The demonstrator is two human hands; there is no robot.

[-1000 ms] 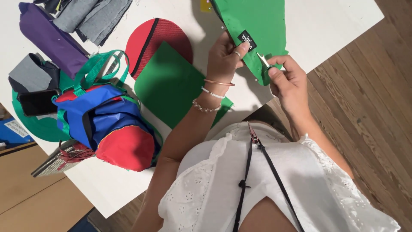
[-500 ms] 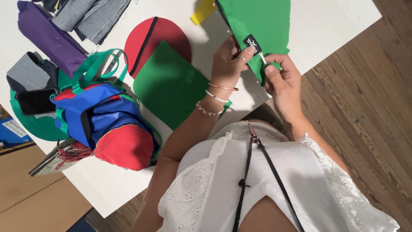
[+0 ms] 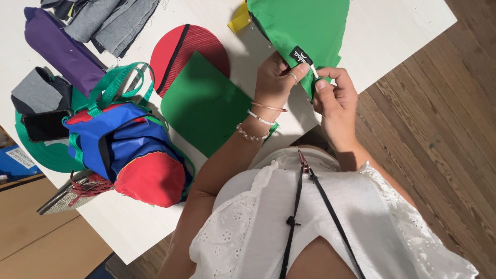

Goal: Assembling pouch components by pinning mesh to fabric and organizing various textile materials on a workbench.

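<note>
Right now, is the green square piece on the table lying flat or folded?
Flat. The green square piece lies spread on the white table, edges showing, beside the left hand.

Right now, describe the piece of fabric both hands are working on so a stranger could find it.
On the white table, look at the far edge near the wooden floor. The large curved green fabric piece lies there, pinched by the left hand and right hand. Only it carries a small black label.

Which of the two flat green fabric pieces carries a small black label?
The curved green piece at the table's far edge, pinched by both hands; the rectangular green piece beside the red disc has none.
</note>
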